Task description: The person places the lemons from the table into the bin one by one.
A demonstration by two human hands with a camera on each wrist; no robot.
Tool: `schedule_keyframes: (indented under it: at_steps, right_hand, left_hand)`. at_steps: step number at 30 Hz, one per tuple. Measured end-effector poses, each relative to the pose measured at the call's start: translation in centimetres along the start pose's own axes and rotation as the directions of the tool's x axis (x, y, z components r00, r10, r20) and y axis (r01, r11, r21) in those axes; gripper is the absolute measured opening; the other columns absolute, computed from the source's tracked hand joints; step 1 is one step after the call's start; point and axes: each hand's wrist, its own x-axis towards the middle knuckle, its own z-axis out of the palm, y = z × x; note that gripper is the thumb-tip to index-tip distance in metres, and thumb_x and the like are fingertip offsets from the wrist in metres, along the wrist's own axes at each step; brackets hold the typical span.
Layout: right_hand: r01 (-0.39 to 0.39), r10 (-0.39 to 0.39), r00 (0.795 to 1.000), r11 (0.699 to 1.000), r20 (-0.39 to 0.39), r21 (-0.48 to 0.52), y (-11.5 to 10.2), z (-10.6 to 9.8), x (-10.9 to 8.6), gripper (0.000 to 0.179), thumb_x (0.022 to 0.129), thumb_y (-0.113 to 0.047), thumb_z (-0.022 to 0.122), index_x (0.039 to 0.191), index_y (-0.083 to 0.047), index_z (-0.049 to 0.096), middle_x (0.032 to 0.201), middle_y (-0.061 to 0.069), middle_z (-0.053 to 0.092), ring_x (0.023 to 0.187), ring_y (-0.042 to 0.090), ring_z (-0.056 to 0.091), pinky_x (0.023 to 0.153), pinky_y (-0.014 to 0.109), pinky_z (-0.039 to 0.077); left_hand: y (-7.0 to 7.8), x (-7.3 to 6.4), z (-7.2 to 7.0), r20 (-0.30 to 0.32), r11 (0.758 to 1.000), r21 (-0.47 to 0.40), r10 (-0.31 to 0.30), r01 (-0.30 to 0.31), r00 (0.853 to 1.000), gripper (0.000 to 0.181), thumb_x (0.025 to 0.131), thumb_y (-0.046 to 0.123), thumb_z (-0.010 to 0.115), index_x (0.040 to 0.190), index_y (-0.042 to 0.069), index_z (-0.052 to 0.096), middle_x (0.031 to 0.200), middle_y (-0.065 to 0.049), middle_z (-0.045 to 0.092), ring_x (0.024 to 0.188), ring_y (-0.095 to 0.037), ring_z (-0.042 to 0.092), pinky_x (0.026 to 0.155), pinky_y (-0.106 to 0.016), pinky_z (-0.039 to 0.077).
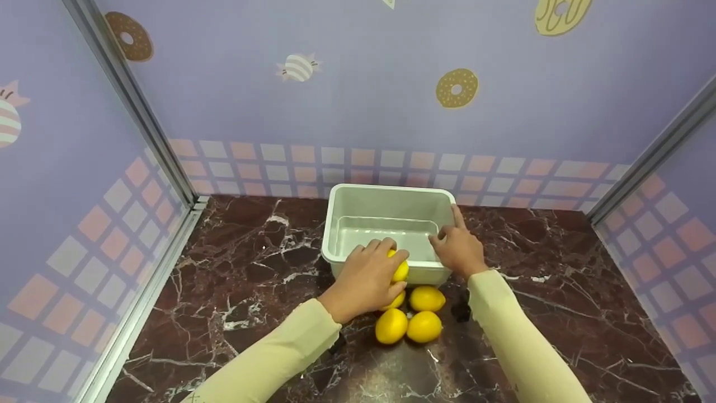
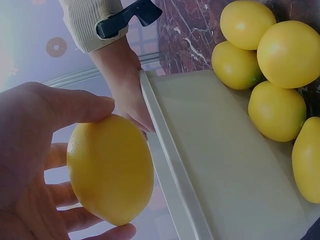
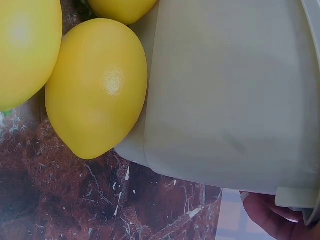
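In the head view my left hand (image 1: 366,274) is over the front wall of a pale grey-green plastic bin (image 1: 386,260). It grips a yellow lemon (image 2: 111,170) between thumb and fingers, and the left wrist view has the fruit level with the rim. My right hand (image 1: 461,249) holds the bin's right side; its thumb reaches over the inside and fingertips (image 3: 267,217) curl under the lip. Several more lemons (image 1: 424,327) lie bunched on the table against the bin's front, one lemon (image 3: 97,90) close to its wall. The bin's visible floor is bare.
The dark red marbled tabletop (image 1: 268,313) has white veins. Behind the bin stands a purple wall (image 1: 369,112) printed with doughnuts and sweets, and side panels with metal edges (image 1: 134,95) close off left and right.
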Motion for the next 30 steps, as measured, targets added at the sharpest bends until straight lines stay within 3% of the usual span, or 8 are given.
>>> schedule_keyframes:
  at_steps: [30]
  right_hand:
    - [0.014, -0.014, 1.0, 1.0, -0.018, 0.013, 0.0, 0.1, 0.1, 0.034, 0.092, -0.037, 0.057, 0.091, -0.006, 0.07, 0.163, 0.006, 0.016, 0.083, 0.04, 0.065, 0.075, 0.054, 0.051]
  left_hand:
    - [-0.7, 2.1, -0.2, 0.055, 0.999, -0.014, -0.029, 0.03, 0.998, 0.047, 0.088, 0.043, 0.063, 0.128, 0.02, 0.056, 0.126, -0.007, 0.057, 0.11, -0.027, 0.059, 0.087, -0.044, 0.05]
